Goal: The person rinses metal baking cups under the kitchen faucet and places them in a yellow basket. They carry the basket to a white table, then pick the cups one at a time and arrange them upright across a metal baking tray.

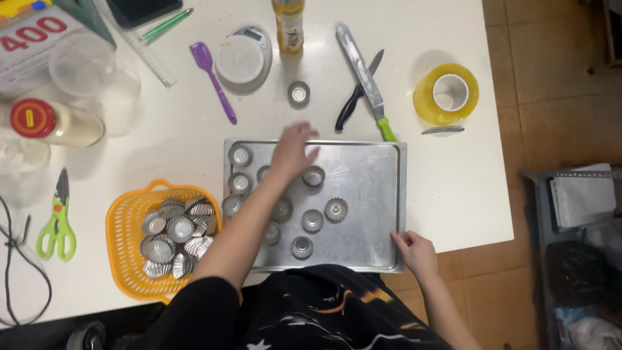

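We see the left hand (pixel 291 150), fingers spread and empty, over the baking tray (pixel 369 172). At its five o'clock corner, the right hand (pixel 414 253) grips the rim.

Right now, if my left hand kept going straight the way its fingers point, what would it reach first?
The left hand points up and away across the baking tray. Past the tray's far rim, the first thing is probably the lone small tart mould on the white table, though height is unclear.

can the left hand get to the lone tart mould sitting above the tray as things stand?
Probably yes. The left hand hovers over the tray's far edge, and the lone mould sits just beyond on bare table. The knives lie off to the side, not between them.
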`<state>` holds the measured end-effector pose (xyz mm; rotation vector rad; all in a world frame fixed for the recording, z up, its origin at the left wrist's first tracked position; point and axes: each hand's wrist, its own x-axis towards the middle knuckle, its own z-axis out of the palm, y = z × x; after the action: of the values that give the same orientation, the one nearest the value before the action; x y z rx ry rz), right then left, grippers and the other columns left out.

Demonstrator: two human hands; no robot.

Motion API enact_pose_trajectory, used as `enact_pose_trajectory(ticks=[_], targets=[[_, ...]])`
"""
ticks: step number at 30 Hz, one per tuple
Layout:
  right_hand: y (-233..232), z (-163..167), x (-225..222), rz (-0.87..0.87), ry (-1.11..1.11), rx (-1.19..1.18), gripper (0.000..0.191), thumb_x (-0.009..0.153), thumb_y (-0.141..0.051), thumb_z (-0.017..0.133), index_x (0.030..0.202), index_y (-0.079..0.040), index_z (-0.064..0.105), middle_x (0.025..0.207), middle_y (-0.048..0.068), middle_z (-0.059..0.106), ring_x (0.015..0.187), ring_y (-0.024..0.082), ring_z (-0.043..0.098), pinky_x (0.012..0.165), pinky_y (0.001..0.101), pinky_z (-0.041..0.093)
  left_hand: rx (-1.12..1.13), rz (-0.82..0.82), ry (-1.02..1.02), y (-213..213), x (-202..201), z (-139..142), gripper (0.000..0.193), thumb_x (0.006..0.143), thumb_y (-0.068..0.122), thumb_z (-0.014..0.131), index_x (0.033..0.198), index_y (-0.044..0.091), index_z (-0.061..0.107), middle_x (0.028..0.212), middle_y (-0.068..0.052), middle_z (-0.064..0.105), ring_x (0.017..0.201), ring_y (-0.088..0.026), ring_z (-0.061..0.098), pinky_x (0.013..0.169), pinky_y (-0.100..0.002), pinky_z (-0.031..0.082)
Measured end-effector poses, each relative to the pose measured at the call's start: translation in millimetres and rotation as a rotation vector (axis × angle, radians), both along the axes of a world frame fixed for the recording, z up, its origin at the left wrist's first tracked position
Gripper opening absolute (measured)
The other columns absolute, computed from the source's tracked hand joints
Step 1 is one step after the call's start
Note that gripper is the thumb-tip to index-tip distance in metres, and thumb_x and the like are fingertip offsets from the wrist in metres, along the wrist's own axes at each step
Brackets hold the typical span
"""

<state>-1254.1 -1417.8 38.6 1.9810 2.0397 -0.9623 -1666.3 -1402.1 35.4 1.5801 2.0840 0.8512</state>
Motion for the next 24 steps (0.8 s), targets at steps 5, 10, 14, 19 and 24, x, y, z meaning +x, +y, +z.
enact_pose_trajectory(ticks=[5,10,14,19,24], targets=[[4,0,-4,-0.030,-0.002,-0.043,0.053,0.086,-0.052,0.072,0.072,-0.001,0.066,0.059,0.014,0.065,0.056,0.029,0.062,0.057,0.0416,0.050,-0.020,0.195,0.147,88,-48,-7,0.065,0.072,0.023,0.084,0.133,0.016,0.062,0.144,-0.019,0.050,0.126,-0.042,0.049,0.098,-0.050,0.047],[16,1,-13,-0.013,-0.008,-0.019,0.051,0.084,-0.051,0.073,0.071,-0.002,0.067,0.058,0.013,0.065,0.054,0.028,0.061,0.056,0.0401,0.050,-0.133,0.138,0.006,95,-57,-5,0.046,0.079,0.020,0.081,0.124,0.022,0.070,0.136,-0.007,0.057,0.125,-0.028,0.057,0.102,-0.042,0.052],[30,2,-27,-0.025,0.059,0.009,0.051,0.086,-0.049,0.074,0.071,0.000,0.066,0.058,0.014,0.063,0.052,0.027,0.058,0.055,0.0394,0.049,-0.058,0.024,-0.303,54,9,9,0.051,0.077,0.021,0.080,0.126,0.019,0.070,0.135,-0.004,0.063,0.126,-0.025,0.061,0.109,-0.038,0.053],[34,5,-31,-0.021,0.194,0.047,0.044,0.084,-0.043,0.075,0.074,-0.001,0.067,0.055,0.012,0.061,0.050,0.024,0.054,0.052,0.0379,0.046,0.129,-0.170,-0.213,-32,68,44,0.069,0.071,0.035,0.088,0.131,0.012,0.064,0.147,-0.020,0.048,0.135,-0.042,0.044,0.111,-0.050,0.038],[19,1,-22,0.081,0.203,0.018,0.049,0.085,-0.044,0.076,0.070,0.001,0.064,0.055,0.012,0.061,0.050,0.023,0.055,0.051,0.0373,0.046,0.073,0.022,-0.306,-134,84,60,0.042,0.085,0.025,0.079,0.124,0.013,0.069,0.142,-0.014,0.056,0.134,-0.036,0.050,0.110,-0.044,0.043]])
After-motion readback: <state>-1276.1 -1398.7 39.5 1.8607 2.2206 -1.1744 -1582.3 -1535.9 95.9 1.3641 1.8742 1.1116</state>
